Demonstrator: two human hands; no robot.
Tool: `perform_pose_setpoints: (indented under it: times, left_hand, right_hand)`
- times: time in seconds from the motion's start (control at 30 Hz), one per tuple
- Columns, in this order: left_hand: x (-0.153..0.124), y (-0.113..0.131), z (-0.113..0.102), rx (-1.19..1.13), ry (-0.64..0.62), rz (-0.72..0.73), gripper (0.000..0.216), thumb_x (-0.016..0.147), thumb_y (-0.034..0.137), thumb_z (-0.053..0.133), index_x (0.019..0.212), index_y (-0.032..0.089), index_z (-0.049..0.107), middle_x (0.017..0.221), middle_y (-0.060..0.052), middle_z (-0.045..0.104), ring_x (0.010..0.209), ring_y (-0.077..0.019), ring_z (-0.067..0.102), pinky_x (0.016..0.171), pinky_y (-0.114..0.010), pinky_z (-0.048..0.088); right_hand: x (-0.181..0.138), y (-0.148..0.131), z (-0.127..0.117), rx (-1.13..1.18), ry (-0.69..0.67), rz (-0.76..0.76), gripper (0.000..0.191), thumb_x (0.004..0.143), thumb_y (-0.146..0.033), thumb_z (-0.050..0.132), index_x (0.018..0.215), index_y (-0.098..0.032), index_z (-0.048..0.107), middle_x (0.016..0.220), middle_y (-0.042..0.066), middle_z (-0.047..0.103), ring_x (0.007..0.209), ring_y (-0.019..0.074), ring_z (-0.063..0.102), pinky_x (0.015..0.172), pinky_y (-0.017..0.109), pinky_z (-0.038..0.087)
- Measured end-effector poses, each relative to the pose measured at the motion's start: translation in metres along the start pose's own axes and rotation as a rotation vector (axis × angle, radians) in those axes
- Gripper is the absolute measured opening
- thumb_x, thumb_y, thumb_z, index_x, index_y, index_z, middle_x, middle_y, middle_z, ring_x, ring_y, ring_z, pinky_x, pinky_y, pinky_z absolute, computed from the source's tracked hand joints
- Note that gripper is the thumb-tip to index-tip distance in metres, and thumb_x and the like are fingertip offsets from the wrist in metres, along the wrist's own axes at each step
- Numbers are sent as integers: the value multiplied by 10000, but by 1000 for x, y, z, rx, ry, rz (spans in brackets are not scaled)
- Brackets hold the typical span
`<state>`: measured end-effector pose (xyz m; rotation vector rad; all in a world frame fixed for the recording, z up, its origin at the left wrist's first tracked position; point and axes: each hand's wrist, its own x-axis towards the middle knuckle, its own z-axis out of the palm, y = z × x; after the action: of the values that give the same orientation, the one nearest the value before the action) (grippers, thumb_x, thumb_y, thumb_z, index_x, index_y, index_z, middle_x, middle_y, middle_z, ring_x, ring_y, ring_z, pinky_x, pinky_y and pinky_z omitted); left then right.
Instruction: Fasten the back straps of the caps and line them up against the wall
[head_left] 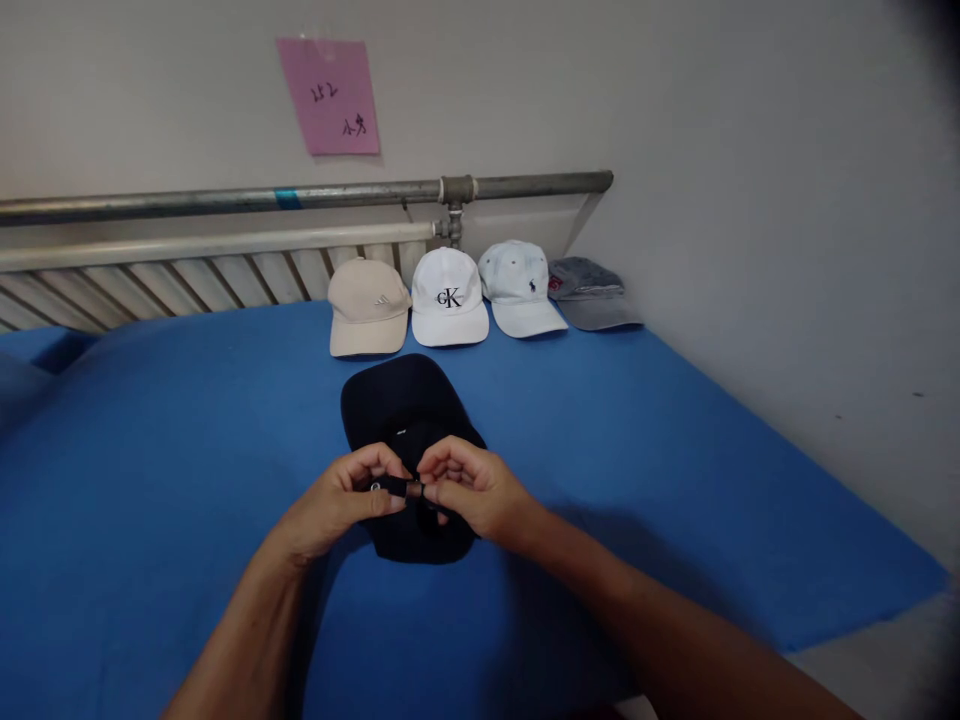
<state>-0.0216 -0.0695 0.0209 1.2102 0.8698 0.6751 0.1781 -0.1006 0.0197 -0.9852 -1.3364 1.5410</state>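
Note:
A black baseball cap lies on the blue cover with its brim pointing away from me and its back strap toward me. My left hand pinches the cap's adjustment strap between thumb and fingers, left of a small buckle. On the other side, my right hand is closed on the strap close to that buckle, thumb and forefinger together. Both hands meet over the cap's rear opening. The strap's far end is hidden by my right fingers.
Behind stand a beige cap, a white cap, a pale blue cap and a grey cap in a row. Metal pipes and a radiator run along the wall. A pink paper hangs above the blue-covered surface.

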Motion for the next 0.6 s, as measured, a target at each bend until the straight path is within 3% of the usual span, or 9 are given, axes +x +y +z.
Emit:
perform_pose_setpoints:
  times: [0.13,0.27,0.4,0.5,0.6]
  left_hand:
    - [-1,2,-1,-8,32,27,189,661,204,793,785,186,653,807,-1,688,757,-128,602,707,-236,444]
    - [-1,2,-2,-25,50,40,203,649,206,802,779,189,647,826,0,690,771,-127,606,714,-233,451]
    - [-1,-1,-1,-15,3,24,182,675,224,792,762,187,636,818,12,660,766,-116,594,705,-221,443]
    - [-1,-2,-1,-4,-32,13,172,692,243,786,755,186,636,768,22,640,711,-96,571,650,-200,420]
    - [-3,1,-3,-9,2,21,188,663,229,800,754,191,639,794,18,664,728,-101,581,659,-200,425]
  right_hand:
    - [-4,-9,-2,-142,-2,-47,200,723,-141,624,909,-202,582,845,-6,598,769,113,562,740,273,484]
    - [-5,-13,-6,-250,6,-22,200,740,-128,601,921,-207,576,793,-21,584,726,111,554,688,259,458]
    - [-5,-10,-5,-293,22,-121,172,776,-137,579,931,-211,583,816,-14,596,771,121,573,736,272,463]
    - [-6,-10,-5,-348,-13,-191,174,806,-124,546,950,-212,589,836,-6,604,802,127,574,772,281,461]
    - [-7,-13,-6,-381,-55,-160,142,819,-128,539,922,-207,597,827,-4,608,783,128,566,756,281,461]
